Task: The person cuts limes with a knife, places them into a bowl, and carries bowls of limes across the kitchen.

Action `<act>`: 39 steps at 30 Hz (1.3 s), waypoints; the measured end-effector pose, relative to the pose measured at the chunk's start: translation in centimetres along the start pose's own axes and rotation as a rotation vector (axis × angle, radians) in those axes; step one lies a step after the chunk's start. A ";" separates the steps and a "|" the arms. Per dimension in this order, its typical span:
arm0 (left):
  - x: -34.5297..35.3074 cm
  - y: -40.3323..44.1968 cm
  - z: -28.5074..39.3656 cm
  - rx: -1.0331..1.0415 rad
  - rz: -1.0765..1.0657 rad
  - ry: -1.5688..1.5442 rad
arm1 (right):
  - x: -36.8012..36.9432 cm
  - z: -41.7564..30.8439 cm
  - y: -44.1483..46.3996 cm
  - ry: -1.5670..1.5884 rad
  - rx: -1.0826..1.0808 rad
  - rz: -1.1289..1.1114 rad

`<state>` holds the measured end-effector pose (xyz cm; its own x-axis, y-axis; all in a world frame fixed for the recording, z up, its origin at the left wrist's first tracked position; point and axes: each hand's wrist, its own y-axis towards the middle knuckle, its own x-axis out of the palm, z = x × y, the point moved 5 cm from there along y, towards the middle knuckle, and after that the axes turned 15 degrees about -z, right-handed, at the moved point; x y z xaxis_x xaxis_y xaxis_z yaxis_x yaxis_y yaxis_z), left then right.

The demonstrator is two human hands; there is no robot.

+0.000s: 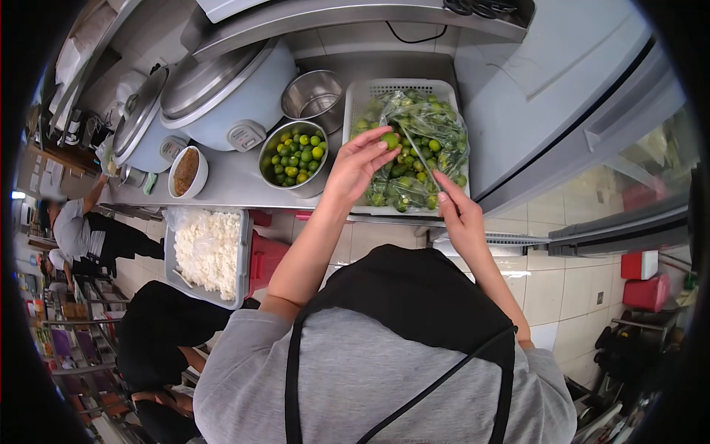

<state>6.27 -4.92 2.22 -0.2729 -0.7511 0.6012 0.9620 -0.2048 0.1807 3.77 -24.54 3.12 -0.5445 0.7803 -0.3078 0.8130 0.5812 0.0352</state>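
Between the fingertips of my left hand (360, 164) is a small green lime (390, 140). My right hand (460, 209) is closed on a knife (418, 153), its thin blade slanting up and left towards that lime. Whether the blade touches the fruit, I cannot tell. Both hands are over a white perforated basket (358, 90) lined with a clear plastic bag (444, 127), in which many limes (401, 169) lie, some apparently cut. Left of the basket stands a steel pot (268, 172) of whole green and yellowish limes.
An empty-looking steel pot (313, 96) stands behind the lime pot. Further left are a white bowl (188, 172) of brown grains and two large cookers (222, 96). Below the counter edge sits a grey tub (241, 255) of white rice-like food. People work at the left; a steel shelf (362, 31) hangs above.
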 end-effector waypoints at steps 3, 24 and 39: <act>0.0 -0.5 0.4 0.072 0.047 0.057 | 0.9 -0.5 0.4 -0.001 -0.032 -0.052; 0.5 -0.2 -0.4 0.201 0.165 0.124 | 1.2 -1.3 1.2 -0.185 -0.117 0.009; -0.1 -0.7 -3.6 0.051 0.127 0.327 | 0.5 1.5 3.1 -0.009 0.123 -0.043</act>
<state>5.70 -6.98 -0.74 -0.1244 -0.9316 0.3416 0.9839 -0.0712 0.1641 6.31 -22.75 1.67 -0.5784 0.7525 -0.3149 0.8081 0.5813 -0.0949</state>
